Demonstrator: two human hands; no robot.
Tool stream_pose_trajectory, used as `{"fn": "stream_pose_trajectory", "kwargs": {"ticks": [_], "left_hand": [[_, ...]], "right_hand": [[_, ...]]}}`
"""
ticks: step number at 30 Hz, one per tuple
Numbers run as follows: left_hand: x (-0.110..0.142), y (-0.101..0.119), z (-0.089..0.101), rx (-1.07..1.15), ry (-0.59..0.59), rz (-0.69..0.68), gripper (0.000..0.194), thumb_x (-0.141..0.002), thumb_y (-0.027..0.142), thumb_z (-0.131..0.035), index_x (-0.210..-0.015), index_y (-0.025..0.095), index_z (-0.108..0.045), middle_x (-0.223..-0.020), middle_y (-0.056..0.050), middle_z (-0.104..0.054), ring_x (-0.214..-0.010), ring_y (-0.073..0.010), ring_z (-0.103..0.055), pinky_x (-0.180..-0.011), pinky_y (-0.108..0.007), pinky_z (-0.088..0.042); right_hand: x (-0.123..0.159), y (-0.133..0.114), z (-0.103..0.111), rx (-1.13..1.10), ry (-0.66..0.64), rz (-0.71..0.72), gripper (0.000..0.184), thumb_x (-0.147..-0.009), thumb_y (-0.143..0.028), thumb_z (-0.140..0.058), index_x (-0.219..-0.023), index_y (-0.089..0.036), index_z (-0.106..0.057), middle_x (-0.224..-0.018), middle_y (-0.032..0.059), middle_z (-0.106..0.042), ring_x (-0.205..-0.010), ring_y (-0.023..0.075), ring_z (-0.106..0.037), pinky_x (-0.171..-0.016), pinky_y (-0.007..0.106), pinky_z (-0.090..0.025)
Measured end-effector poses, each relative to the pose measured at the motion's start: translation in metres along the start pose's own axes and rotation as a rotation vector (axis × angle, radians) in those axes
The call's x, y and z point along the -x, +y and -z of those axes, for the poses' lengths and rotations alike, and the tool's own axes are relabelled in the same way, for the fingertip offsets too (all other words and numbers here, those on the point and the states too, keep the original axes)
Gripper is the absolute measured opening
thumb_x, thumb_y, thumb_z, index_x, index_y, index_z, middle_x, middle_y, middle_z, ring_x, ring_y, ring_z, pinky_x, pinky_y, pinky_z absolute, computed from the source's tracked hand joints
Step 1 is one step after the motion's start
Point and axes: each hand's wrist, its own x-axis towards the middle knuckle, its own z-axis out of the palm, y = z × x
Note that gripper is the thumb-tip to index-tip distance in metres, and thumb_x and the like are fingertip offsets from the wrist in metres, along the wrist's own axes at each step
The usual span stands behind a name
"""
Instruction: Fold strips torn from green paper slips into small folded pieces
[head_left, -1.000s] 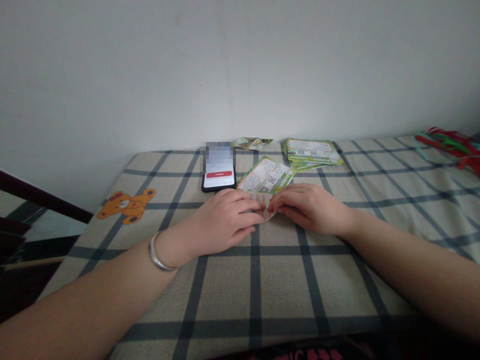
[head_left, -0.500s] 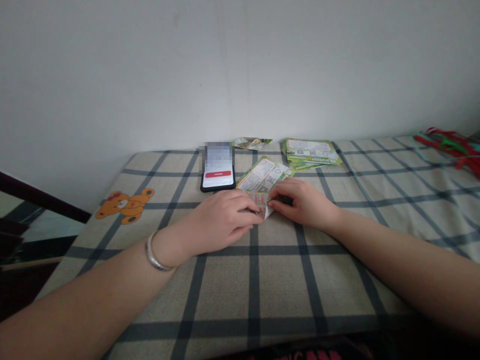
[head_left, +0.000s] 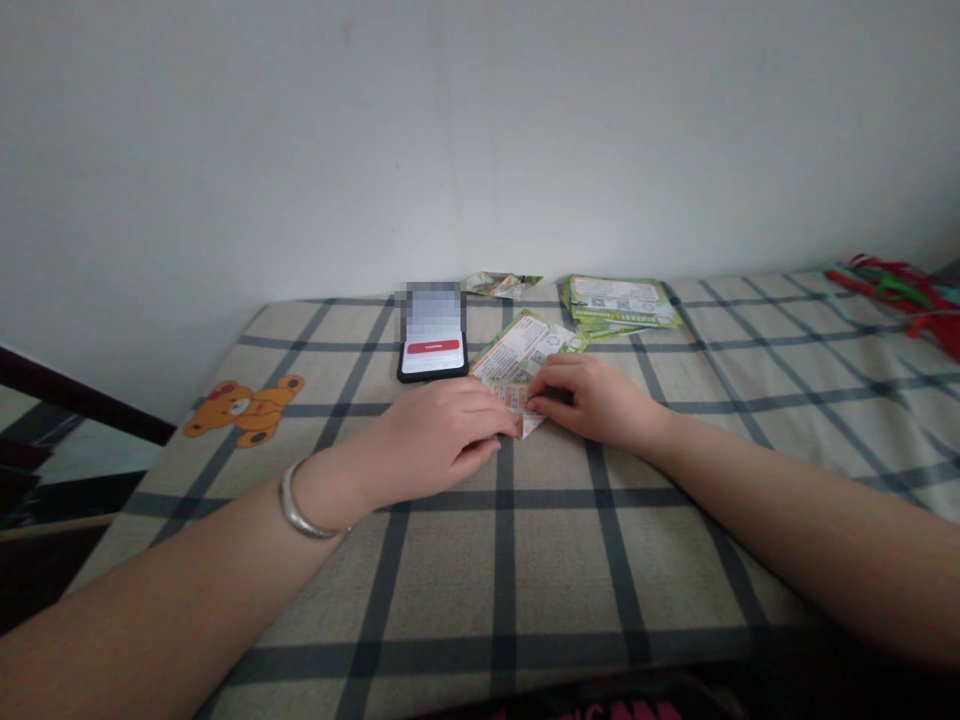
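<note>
The left forearm is extended from 8 o'clock toward 2, and its wrist is held nearly straight. The left hand is turned back uppermost, its slightly bent fingers pointed toward 3 o'clock, with the thumb set along the near side. The right forearm is angled from 4 o'clock toward 10. The right hand is pointed toward 9 o'clock, its fingers curled; whether thumb and forefinger are fully closed cannot be judged. The two sets of fingertips are held near each other.
</note>
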Motion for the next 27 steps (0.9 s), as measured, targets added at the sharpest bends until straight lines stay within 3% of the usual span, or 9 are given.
{"fn": "stream_pose_trajectory", "kwargs": {"ticks": [11, 27], "left_hand": [[0.0004, 0.001, 0.0001, -0.032, 0.019, -0.038, 0.029, -0.091, 0.014, -0.051, -0.113, 0.023, -0.066, -0.115, 0.001, -0.069, -0.106, -0.0171, -0.06, -0.097, -0.036, -0.049], [0.0017, 0.0051, 0.002, -0.2, 0.013, -0.109, 0.028, -0.089, 0.016, -0.052, -0.115, 0.016, -0.062, -0.113, -0.005, -0.068, -0.105, -0.0222, -0.059, -0.093, -0.04, -0.05]], "right_hand": [[-0.0011, -0.0018, -0.0004, -0.004, 0.013, -0.061, 0.008, -0.084, -0.023, -0.062, -0.081, -0.019, -0.067, -0.08, 0.0018, -0.067, -0.074, 0.0141, -0.058, -0.069, 0.026, -0.04], [-0.0006, -0.0042, -0.0004, 0.007, 0.036, -0.101, 0.007, -0.083, -0.025, -0.063, -0.081, -0.018, -0.065, -0.079, 0.0015, -0.066, -0.071, 0.0135, -0.056, -0.065, 0.025, -0.039]]}}
